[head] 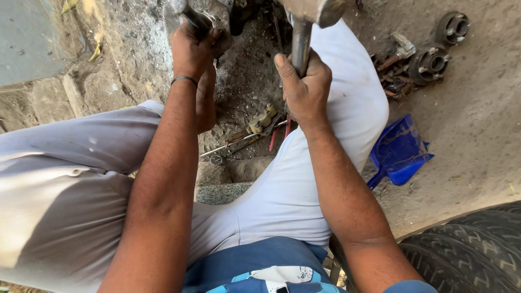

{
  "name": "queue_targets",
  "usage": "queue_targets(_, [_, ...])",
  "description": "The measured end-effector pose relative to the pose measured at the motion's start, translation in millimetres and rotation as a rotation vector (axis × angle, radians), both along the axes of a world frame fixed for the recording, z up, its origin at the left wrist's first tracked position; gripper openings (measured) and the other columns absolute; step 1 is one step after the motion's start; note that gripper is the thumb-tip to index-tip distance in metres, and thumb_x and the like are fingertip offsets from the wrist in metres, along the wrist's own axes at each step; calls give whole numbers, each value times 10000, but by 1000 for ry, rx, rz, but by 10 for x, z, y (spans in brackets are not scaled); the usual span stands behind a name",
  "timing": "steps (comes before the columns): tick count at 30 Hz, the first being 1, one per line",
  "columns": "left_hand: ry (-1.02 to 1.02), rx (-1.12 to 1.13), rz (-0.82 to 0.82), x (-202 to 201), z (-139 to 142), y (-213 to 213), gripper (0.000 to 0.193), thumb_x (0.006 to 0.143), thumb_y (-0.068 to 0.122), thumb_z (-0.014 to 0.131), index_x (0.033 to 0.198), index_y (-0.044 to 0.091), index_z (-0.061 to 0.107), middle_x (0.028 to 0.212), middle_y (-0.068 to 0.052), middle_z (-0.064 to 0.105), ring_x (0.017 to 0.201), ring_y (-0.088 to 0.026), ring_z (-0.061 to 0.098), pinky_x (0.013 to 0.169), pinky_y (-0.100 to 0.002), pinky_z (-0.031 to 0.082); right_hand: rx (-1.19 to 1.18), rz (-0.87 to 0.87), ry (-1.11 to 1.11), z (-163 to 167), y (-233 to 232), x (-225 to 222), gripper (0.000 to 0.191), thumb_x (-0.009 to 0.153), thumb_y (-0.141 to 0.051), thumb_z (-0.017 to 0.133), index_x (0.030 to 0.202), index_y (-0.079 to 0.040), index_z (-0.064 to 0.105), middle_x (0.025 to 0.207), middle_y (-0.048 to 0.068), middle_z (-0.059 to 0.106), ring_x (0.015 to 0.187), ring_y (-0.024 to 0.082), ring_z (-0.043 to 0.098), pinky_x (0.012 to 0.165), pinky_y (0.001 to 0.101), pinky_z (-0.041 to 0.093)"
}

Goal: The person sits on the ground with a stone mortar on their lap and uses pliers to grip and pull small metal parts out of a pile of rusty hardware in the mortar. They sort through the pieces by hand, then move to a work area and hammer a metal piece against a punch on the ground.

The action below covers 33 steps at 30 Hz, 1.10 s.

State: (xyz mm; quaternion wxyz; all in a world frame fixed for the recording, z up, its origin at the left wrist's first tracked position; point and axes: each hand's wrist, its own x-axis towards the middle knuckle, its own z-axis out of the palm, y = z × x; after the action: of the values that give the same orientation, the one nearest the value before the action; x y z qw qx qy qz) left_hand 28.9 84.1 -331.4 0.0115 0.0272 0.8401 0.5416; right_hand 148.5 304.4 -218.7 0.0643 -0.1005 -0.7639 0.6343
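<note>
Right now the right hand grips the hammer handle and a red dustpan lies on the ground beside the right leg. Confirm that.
Not quite: the dustpan is blue, not red. The head view shows it. The right hand does grip the hammer handle, beside the right leg.

left hand point(191, 46): my fist closed tight, arm stretched forward, band on wrist.
right hand point(305, 87): my fingers clenched, thumb up, forearm extended.

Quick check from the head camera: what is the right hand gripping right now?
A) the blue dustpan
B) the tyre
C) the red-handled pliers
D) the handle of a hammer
D: the right hand is closed around the handle of the hammer, head up near the top edge, while the blue dustpan, pliers and tyre lie untouched.
</note>
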Motion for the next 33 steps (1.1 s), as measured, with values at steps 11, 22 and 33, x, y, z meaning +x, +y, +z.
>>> queue_targets(11, [48,9,-8,89,18,32,140,930,57,806,1027,76,707,939,-90,810,908,-200,803,813,-374,626,-38,26,-13,131,13,-29,280,1049,-278,730,901,-89,587,659,-31,554,506,51,507,436,242,423])
queue_targets(22, [52,-38,-37,105,-50,45,141,927,52,817,1041,50,733,945,-117,811,894,-216,809,802,-374,646,83,79,40,21,0,-51,301,1053,-305,723,870,-115,579,655,-39,544,538,51,544,465,249,481])
queue_targets(33, [82,-180,-65,96,-88,44,198,917,93,828,1063,52,700,897,-124,791,817,-258,796,773,-405,637,227,154,92,-73,-224,-151,359,1061,-332,729,817,-152,535,667,-38,533,587,65,543,520,268,482])
